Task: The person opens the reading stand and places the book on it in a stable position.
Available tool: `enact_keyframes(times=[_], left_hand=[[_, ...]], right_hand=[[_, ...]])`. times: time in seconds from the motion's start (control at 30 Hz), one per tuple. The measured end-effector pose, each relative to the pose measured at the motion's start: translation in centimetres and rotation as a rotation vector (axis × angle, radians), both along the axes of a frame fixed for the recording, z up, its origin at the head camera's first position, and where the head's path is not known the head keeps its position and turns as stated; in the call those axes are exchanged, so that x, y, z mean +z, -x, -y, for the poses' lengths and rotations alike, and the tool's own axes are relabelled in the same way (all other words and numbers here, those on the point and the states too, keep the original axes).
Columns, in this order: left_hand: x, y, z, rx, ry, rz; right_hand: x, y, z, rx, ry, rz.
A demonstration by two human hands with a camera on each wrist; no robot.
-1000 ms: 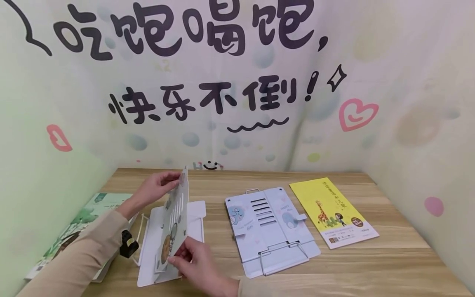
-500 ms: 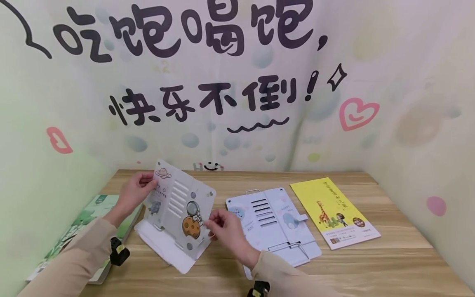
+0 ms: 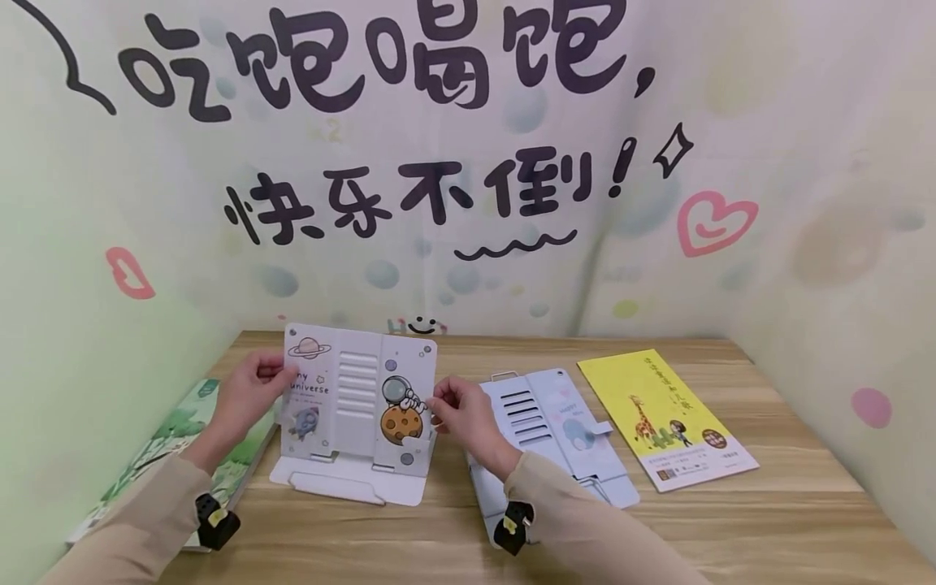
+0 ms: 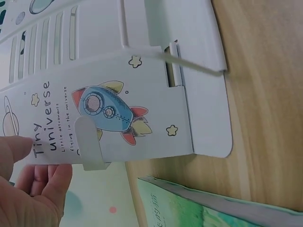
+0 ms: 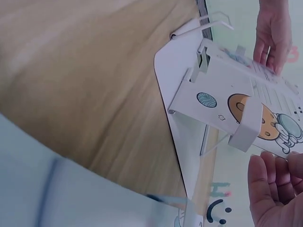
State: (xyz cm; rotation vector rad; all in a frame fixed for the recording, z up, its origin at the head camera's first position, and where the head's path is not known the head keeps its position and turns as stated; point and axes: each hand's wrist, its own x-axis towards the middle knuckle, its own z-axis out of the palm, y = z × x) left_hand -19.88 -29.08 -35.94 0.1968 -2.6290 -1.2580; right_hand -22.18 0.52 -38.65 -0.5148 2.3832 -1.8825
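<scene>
Wood-grained worktop (image 3: 709, 524) bore the astronaut stand (image 3: 356, 443), to the left of the blue stand (image 3: 553, 443). The left hand (image 3: 252, 390) and right hand (image 3: 468, 414) pinched opposite edges of the former's raised panel (image 3: 358, 422); moving both edges evenly, base (image 3: 405, 489) flat, seemed the surest way to set its tilt.

2 bookstands on my side: 1 white astronaut-print stand (image 3: 356, 441), 1 pale blue stand (image 3: 566, 431). 2 books: 1 green book (image 3: 175, 447), 1 yellow book (image 3: 669, 418). 2 hands, both mine: left hand (image 3: 244, 398), right hand (image 3: 468, 418). 2 beige sleeves (image 3: 135, 520) on me. 2 black wrist units (image 3: 217, 522), one per arm. 1 wood-grain tabletop (image 3: 790, 504). On the backdrop (image 3: 790, 106) I count 8 big black characters (image 3: 451, 75), 2 pink hearts (image 3: 711, 234). White stand's prints: 1 rocket (image 3: 305, 422), 1 astronaut (image 3: 397, 390), 1 ringed planet (image 3: 309, 348).
</scene>
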Motion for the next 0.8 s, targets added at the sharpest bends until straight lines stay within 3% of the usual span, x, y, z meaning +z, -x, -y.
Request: enact_keyframes(times=[0.23, 0.57, 0.7, 0.8], left_hand=[[0.0, -0.7, 0.0, 0.027, 0.007, 0.014], [-0.1, -1.0, 0.4, 0.034, 0.015, 0.009], [-0.3, -1.4, 1.8, 0.012, 0.081, 0.007], [-0.8, -2.0, 4.5, 0.042, 0.139, 0.008]], right_hand=[[0.2, 1.1, 0.1, -0.006, -0.055, 0.008], [0.3, 1.3, 0.6, -0.024, -0.052, 0.013], [0.4, 0.0, 1.3, -0.124, 0.031, -0.081], [1.0, -2.4, 2.7, -0.107, 0.109, -0.174]])
